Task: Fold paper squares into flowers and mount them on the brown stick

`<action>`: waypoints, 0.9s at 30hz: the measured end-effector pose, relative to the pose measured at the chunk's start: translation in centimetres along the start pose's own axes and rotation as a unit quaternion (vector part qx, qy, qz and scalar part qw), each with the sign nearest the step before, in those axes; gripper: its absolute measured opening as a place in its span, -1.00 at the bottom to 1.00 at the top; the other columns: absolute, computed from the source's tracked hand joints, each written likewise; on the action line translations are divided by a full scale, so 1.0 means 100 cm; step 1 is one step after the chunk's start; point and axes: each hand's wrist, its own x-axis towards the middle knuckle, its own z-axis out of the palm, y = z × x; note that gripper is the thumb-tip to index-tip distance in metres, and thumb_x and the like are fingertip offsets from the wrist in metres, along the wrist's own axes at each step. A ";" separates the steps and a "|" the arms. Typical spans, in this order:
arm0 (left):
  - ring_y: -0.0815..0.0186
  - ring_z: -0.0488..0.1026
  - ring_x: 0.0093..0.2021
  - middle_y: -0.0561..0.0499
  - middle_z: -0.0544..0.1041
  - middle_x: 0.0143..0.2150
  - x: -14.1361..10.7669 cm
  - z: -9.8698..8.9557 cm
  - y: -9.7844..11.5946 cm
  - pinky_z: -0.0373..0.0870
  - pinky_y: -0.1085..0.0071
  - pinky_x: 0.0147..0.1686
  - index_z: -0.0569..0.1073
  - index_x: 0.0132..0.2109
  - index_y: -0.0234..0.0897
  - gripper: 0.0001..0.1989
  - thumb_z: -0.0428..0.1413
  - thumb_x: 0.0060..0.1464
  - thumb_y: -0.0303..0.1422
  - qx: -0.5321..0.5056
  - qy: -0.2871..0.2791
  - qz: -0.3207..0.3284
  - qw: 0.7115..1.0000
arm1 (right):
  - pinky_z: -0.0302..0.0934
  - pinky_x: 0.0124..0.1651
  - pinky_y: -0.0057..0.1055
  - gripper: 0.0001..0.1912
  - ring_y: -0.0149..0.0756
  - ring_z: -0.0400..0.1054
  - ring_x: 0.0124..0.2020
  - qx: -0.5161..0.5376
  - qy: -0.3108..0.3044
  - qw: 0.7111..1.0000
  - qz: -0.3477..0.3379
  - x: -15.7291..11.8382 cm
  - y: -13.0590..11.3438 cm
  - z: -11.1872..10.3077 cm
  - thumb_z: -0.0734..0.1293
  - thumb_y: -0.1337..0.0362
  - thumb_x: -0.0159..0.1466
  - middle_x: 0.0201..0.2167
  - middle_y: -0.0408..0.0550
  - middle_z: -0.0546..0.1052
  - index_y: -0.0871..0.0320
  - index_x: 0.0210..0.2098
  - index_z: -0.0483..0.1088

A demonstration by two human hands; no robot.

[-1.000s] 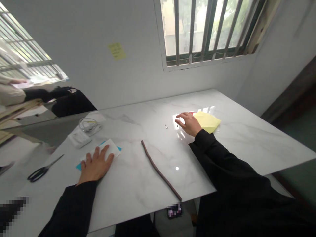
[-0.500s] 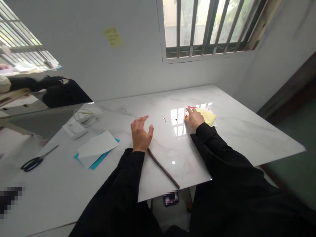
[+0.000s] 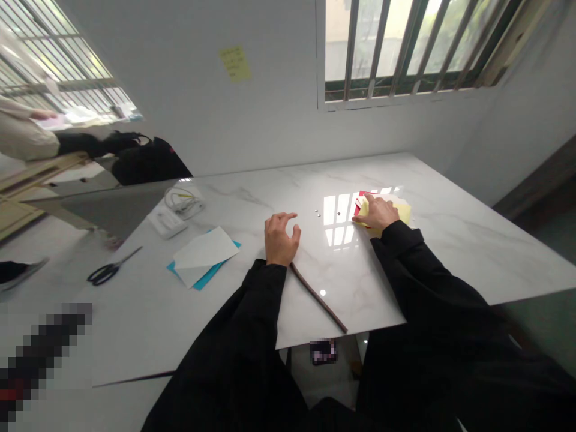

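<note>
Yellow paper point(image 3: 399, 211), lying over red paper point(image 3: 362, 204), upper right of the frame on a marble tabletop point(image 3: 490, 252).

Left to right: scissors point(image 3: 108, 271); white paper point(image 3: 204, 250) on blue card point(image 3: 179, 270); left hand point(image 3: 279, 239), forearm reaching forward, fingers curled and apart, just above a brown stick point(image 3: 318, 297), table contact unclear; small metal studs point(image 3: 317, 212); right hand point(image 3: 375, 215), arm extended, fingers close together, flat on the yellow paper, not clamped.

Risks, judged: a knock from the left hand could send the stick over the table's front edge; a sweep of the right sleeve could scatter the studs; sideways pressure could skew the papers.
</note>
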 end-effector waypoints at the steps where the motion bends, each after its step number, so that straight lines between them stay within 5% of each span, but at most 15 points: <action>1: -0.01 0.45 0.16 -0.20 0.56 0.05 -0.001 0.000 0.001 0.31 0.03 0.31 0.62 0.07 -0.25 -0.70 0.15 0.24 -0.41 -0.004 -0.003 -0.004 1.000 | 0.29 0.21 0.11 -0.06 0.35 0.39 0.24 0.001 -0.012 1.000 -0.002 0.001 0.002 0.002 0.53 -0.05 0.24 0.26 0.38 0.50 0.17 0.48 0.24; 7: -0.01 0.46 0.13 -0.18 0.57 0.03 -0.001 -0.002 0.004 0.33 0.02 0.28 0.64 0.02 -0.22 -0.73 0.14 0.23 -0.44 -0.016 0.001 -0.009 1.000 | 0.34 0.18 -0.09 -0.35 0.14 0.51 0.14 0.039 0.030 0.998 -0.042 0.001 0.005 0.005 0.40 0.27 0.31 0.12 0.24 0.63 0.16 0.38 0.39; 11: 0.01 0.46 0.13 -0.17 0.58 0.03 0.001 -0.005 0.009 0.32 0.03 0.29 0.64 0.00 -0.22 -0.74 0.13 0.23 -0.44 -0.027 0.016 -0.007 0.999 | 0.38 0.15 -0.08 -0.53 0.06 0.56 0.04 0.158 0.154 0.975 -0.025 -0.003 -0.004 -0.012 0.30 0.25 0.39 0.02 0.14 0.67 0.08 0.26 0.51; 14: 0.03 0.47 0.12 -0.15 0.61 0.03 0.001 -0.007 0.014 0.39 0.07 0.21 0.64 -0.01 -0.20 -0.75 0.13 0.22 -0.41 -0.075 0.013 -0.021 0.997 | 0.42 0.11 -0.12 -0.57 -0.02 0.54 0.06 0.348 0.285 0.890 -0.077 -0.007 -0.019 -0.021 0.22 0.16 0.46 0.10 0.16 0.62 0.11 0.24 0.46; 16: 0.07 0.50 0.08 -0.13 0.62 0.03 0.002 -0.006 0.017 0.45 0.14 0.09 0.63 0.00 -0.18 -0.76 0.16 0.24 -0.33 -0.153 -0.002 -0.049 0.987 | 0.44 0.04 -0.15 -0.56 -0.04 0.52 0.07 0.483 0.309 0.814 -0.092 -0.008 -0.032 -0.018 0.26 0.07 0.44 0.09 0.16 0.59 0.10 0.22 0.42; 20: 0.12 0.56 0.03 -0.18 0.61 0.07 0.003 0.000 0.017 0.50 0.22 -0.01 0.57 0.15 -0.22 -0.55 0.22 0.24 -0.07 -0.356 -0.050 -0.157 0.920 | 0.45 -0.10 -0.23 -0.56 -0.11 0.54 -0.08 0.678 0.176 0.712 -0.053 -0.011 -0.054 0.005 0.40 -0.01 0.28 -0.04 0.08 0.61 0.07 0.05 0.40; 24: 0.10 0.61 0.03 -0.22 0.59 0.17 0.002 0.001 0.018 0.55 0.22 -0.04 0.38 0.37 -0.18 -0.22 0.31 0.13 0.08 -0.495 -0.125 -0.248 0.823 | 0.44 -0.15 -0.29 -0.59 -0.20 0.53 -0.21 0.753 0.030 0.657 -0.018 -0.019 -0.067 0.024 0.51 0.07 0.11 -0.15 -0.01 0.63 0.06 -0.12 0.40; 27: 0.03 0.63 0.03 -0.20 0.62 0.14 0.001 -0.001 0.019 0.58 0.17 -0.04 0.33 0.39 -0.17 -0.14 0.39 0.05 0.03 -0.543 -0.145 -0.248 0.789 | 0.45 -0.15 -0.31 -0.60 -0.23 0.54 -0.24 0.779 -0.030 0.627 -0.004 -0.027 -0.074 0.028 0.54 0.10 0.07 -0.18 -0.04 0.65 0.07 -0.17 0.42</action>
